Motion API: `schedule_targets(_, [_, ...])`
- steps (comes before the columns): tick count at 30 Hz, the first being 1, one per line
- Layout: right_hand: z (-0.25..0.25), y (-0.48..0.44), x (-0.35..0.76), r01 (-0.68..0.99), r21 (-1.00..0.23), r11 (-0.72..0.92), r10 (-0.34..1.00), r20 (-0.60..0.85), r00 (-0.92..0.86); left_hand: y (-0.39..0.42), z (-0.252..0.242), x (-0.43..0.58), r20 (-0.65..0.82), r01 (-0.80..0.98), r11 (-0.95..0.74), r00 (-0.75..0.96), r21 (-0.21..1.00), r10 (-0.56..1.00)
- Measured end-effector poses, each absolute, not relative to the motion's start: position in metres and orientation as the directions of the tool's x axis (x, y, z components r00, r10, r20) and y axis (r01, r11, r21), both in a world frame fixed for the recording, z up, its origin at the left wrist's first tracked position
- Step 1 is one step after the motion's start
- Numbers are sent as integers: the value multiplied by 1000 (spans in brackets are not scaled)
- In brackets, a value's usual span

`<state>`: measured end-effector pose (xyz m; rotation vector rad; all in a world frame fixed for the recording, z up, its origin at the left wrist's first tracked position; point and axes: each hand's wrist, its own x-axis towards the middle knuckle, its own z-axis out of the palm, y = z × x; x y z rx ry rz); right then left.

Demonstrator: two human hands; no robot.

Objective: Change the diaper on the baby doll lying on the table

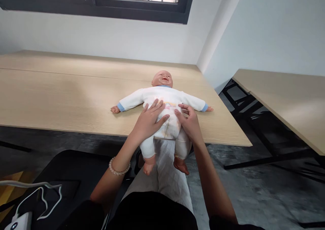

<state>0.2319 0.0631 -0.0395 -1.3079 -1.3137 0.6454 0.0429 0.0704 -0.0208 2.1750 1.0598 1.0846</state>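
A baby doll [162, 94] lies on its back on the wooden table [63, 98], arms stretched out to both sides and legs hanging past the front edge. It wears a white outfit with blue cuffs and a faded print on the chest. A diaper [167, 130] shows around its hips. My left hand [151, 118] rests on the doll's left-of-view side, fingers extended over the belly. On the other side, my right hand [188, 120] touches the waist near the diaper's edge, fingers slightly bent and apart, with nothing visible gripped.
A second table [286, 94] stands to the right across a gap. Below left are a black chair [63, 172] and a white power bank [20, 221] with a white cable [48, 186]. Behind the table are a wall and a dark-framed window [139, 10].
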Motion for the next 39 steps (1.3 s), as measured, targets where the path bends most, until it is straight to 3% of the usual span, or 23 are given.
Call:
schedule_targets(3, [-37,71,227,435,-855,282,895,398,202,74,-25,42,439,445,-583,390,680,809])
schedule_targets(8, [-33,90,225,546,-803,241,918,371,140,78,-29,38,421,416,-552,369,722,829])
schedule_targets(18, [-44,86,216,449,-853,266,910,377,175,86,-29,28,388,485,-589,455,647,801])
schedule_targets(26, [-41,89,214,659,-713,237,877,449,171,71,-14,36,192,764,-545,511,346,838])
schedule_targets(29, [-31,73,207,757,-617,215,799,556,227,66,-14,34,252,743,-561,501,364,828])
schedule_targets(33, [-25,36,196,838,-488,242,750,643,158,51,-24,27,420,684,-611,457,398,784])
schedule_targets(39, [-51,-17,189,873,-439,214,736,660,152,17,-44,15,679,608,-659,254,443,689])
